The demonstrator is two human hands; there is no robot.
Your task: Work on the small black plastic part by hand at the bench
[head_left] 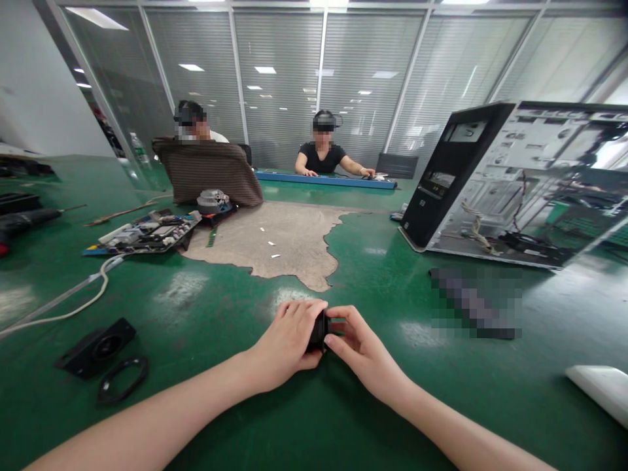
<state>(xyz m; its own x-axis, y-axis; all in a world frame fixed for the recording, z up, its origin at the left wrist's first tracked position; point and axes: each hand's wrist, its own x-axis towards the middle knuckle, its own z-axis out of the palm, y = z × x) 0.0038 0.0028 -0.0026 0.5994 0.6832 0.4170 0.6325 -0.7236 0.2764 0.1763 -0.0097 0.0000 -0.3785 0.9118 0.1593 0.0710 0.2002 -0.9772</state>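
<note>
A PC case [510, 176] is standing on the green table [373, 288], with a blurred dark slab [471, 302] lying just in front of it and a white object [601, 389] lying farther in front. Left of the case, a worn patch [294, 242] is spreading, and past it a grey cooler [214, 201], a circuit board [147, 234], a pale cable [101, 288] and a drill [24, 226] are lying. Behind and left of the case, two people [321, 157] are showing, a blue bar [324, 179] lying before the nearer one to it.
</note>
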